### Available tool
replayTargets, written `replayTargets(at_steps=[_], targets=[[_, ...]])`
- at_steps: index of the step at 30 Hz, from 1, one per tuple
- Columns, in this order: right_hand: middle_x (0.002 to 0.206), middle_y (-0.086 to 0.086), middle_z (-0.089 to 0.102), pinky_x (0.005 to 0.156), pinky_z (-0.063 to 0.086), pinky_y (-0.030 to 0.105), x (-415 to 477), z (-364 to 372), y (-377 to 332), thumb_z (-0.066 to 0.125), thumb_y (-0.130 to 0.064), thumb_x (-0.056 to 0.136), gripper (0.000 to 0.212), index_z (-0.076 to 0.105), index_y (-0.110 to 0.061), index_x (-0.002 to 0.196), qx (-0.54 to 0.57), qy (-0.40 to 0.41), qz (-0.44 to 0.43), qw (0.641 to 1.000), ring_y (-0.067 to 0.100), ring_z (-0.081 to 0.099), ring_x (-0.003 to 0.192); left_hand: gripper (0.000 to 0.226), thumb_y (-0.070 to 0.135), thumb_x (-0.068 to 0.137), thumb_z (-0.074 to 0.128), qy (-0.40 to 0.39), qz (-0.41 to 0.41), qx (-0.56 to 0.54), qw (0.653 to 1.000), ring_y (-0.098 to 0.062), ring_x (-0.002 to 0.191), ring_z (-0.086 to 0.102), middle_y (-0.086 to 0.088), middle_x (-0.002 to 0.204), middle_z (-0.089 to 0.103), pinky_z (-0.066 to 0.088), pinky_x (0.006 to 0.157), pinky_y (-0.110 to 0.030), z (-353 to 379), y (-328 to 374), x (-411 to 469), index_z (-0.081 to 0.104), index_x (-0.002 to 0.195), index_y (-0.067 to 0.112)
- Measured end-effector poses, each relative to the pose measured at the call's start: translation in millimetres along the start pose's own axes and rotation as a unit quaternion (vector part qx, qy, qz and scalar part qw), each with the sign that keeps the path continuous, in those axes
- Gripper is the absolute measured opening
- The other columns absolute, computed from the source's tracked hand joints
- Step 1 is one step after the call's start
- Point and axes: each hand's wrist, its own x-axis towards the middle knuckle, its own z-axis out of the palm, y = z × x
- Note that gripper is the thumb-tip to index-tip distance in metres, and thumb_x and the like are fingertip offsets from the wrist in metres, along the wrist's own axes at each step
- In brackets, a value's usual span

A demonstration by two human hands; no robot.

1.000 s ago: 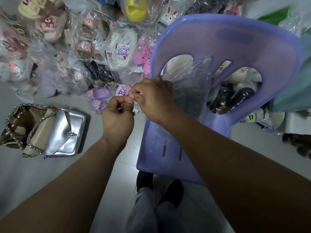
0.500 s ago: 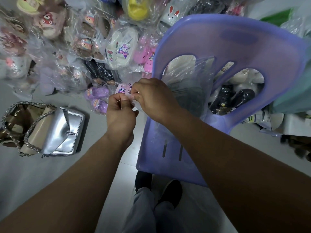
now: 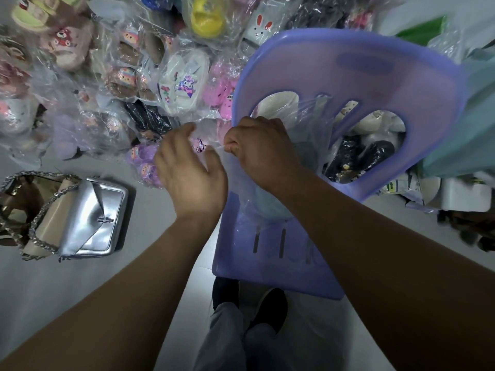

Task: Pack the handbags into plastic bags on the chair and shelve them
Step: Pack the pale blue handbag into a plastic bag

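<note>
– Handbags (image 3: pixel 72 220) lie on the floor (image 3: pixel 67 303) at the near left, well apart from the chair (image 3: pixel 375 76). The silver handbag (image 3: pixel 91 218) is rightmost, flap down, with a small metal clasp at its tip.

– And touching it on the left is a beige handbag (image 3: pixel 49 223), with a chain strap (image 3: pixel 40 236) draped over it. Any brand on show?

– None that I can read; the clasp is plain metal from here.

– Over to the hands, then. The right hand (image 3: pixel 262 151) is curled tight, pinching the edge of the clear plastic bag (image 3: pixel 310 135).

– That bag stands on the purple seat, leaning against the backrest's cut-outs.

– The left hand (image 3: pixel 190 170) hovers just left of the right one, fingers spread wide and loose, gripping nothing. Whether its fingertips brush the film, I cannot tell.

– On the far side, wrapped slippers (image 3: pixel 182 79) are piled up, with cartoon faces printed on several.

– There's a printed packet (image 3: pixel 393 187) at the right, past the chair, but its lettering is too small to make out.
</note>
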Motion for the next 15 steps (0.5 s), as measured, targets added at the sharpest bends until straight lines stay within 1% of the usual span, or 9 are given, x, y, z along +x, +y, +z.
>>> replayTargets(at_steps=[1, 2, 3, 5, 7, 9, 12, 13, 15], targets=[[0.103, 0.005, 0.064, 0.088, 0.035, 0.037, 0, -2, 1, 0.052, -0.029, 0.100, 0.020, 0.071, -0.022, 0.102, 0.002, 0.008, 0.006, 1.000, 0.028, 0.060, 0.100, 0.033, 0.022, 0.092, 0.054, -0.031, 0.049, 0.039, 0.998, -0.031, 0.120, 0.049, -0.007, 0.123, 0.061, 0.032, 0.105, -0.045, 0, 6, 0, 0.060, 0.124, 0.019], [0.101, 0.004, 0.064, 0.086, 0.034, 0.038, -1, -3, 4, 0.051, -0.031, 0.099, 0.022, 0.071, -0.022, 0.101, -0.002, 0.011, 0.010, 1.000, 0.028, 0.061, 0.100, 0.030, 0.024, 0.094, 0.051, -0.060, 0.072, 0.064, 0.993, -0.031, 0.117, 0.053, -0.005, 0.118, 0.066, 0.033, 0.104, -0.045, 2, 9, 1, 0.063, 0.122, 0.022], [0.100, 0.003, 0.064, 0.084, 0.033, 0.038, -1, -4, 7, 0.049, -0.032, 0.099, 0.024, 0.071, -0.023, 0.101, -0.009, 0.011, 0.012, 1.000, 0.028, 0.061, 0.099, 0.028, 0.024, 0.095, 0.049, -0.082, 0.077, 0.072, 0.991, -0.031, 0.110, 0.058, -0.004, 0.111, 0.070, 0.036, 0.102, -0.046, 4, 11, 3, 0.066, 0.118, 0.025], [0.097, 0.002, 0.064, 0.079, 0.028, 0.038, -3, -4, 15, 0.050, -0.033, 0.098, 0.022, 0.070, -0.025, 0.097, -0.021, 0.015, 0.017, 1.000, 0.028, 0.062, 0.097, 0.026, 0.023, 0.093, 0.047, -0.093, 0.064, 0.034, 0.993, -0.033, 0.094, 0.065, -0.003, 0.098, 0.073, 0.046, 0.094, -0.050, 6, 11, 8, 0.069, 0.107, 0.027], [0.090, 0.001, 0.064, 0.074, 0.021, 0.037, -6, -4, 21, 0.055, -0.029, 0.094, 0.015, 0.068, -0.024, 0.090, -0.033, 0.024, 0.026, 0.999, 0.027, 0.064, 0.092, 0.024, 0.023, 0.092, 0.046, -0.081, 0.054, 0.001, 0.995, -0.033, 0.089, 0.065, -0.002, 0.094, 0.072, 0.049, 0.087, -0.052, 7, 12, 10, 0.069, 0.100, 0.027], [0.085, 0.000, 0.063, 0.073, 0.021, 0.038, -10, -4, 29, 0.058, -0.026, 0.090, 0.010, 0.066, -0.024, 0.084, -0.059, 0.039, 0.046, 0.996, 0.027, 0.063, 0.090, 0.022, 0.021, 0.093, 0.047, -0.056, 0.043, 0.016, 0.997, -0.034, 0.095, 0.063, -0.001, 0.094, 0.071, 0.042, 0.093, -0.047, 6, 14, 7, 0.067, 0.098, 0.027], [0.088, -0.002, 0.064, 0.079, 0.021, 0.038, -19, -6, 47, 0.055, -0.028, 0.088, 0.012, 0.067, -0.026, 0.086, -0.073, 0.037, 0.082, 0.993, 0.027, 0.056, 0.103, 0.021, 0.017, 0.098, 0.048, -0.027, -0.004, 0.055, 0.998, -0.032, 0.109, 0.050, 0.000, 0.101, 0.070, 0.025, 0.092, -0.035, 2, 14, -3, 0.066, 0.104, 0.026], [0.088, -0.002, 0.064, 0.081, 0.021, 0.038, -21, -8, 51, 0.056, -0.028, 0.087, 0.012, 0.068, -0.026, 0.087, -0.070, 0.037, 0.087, 0.993, 0.027, 0.055, 0.105, 0.022, 0.016, 0.098, 0.048, -0.027, -0.017, 0.064, 0.997, -0.031, 0.111, 0.047, 0.000, 0.103, 0.069, 0.023, 0.091, -0.034, 1, 13, -6, 0.066, 0.105, 0.026], [0.085, -0.002, 0.065, 0.081, 0.022, 0.038, -24, -8, 55, 0.060, -0.026, 0.086, 0.010, 0.069, -0.026, 0.084, -0.066, 0.041, 0.087, 0.993, 0.028, 0.057, 0.101, 0.024, 0.013, 0.096, 0.047, -0.029, -0.034, 0.086, 0.995, -0.032, 0.113, 0.045, -0.001, 0.107, 0.068, 0.022, 0.093, -0.035, 1, 14, -9, 0.064, 0.108, 0.025]])
